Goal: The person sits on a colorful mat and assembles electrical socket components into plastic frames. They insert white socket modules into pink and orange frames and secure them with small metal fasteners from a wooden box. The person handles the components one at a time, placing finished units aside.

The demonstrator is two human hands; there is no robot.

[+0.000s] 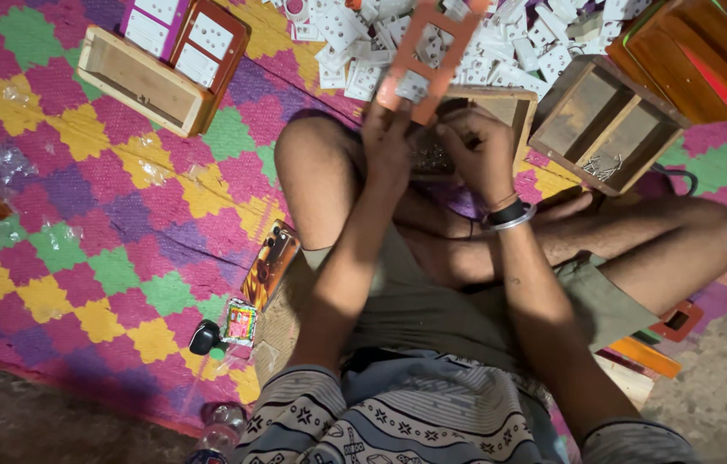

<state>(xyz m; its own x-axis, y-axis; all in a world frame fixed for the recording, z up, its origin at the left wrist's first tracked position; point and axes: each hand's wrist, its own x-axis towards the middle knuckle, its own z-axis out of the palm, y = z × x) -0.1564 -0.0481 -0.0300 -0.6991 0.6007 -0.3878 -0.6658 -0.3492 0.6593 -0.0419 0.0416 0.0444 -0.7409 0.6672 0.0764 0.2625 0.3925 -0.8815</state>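
I sit cross-legged on a bright checked mat (122,198). My left hand (387,142) holds up an orange plastic frame plate (429,60) with several rectangular openings, tilted toward the top of the view. My right hand (477,148) is curled beside it over a small open wooden box (514,107); its fingertips are pinched together, and I cannot tell whether they hold anything. A dark band and a metal bangle circle the right wrist. Behind the frame lies a heap of white switch and socket parts (509,43).
A wooden box (135,82) with framed white switches leaning in it stands at the top left. A two-compartment wooden tray (600,125) with screws sits at right, more wooden boxes (699,51) beyond. A brown plate (270,262), a small packet (241,322) and a bottle (219,430) lie by my left knee.
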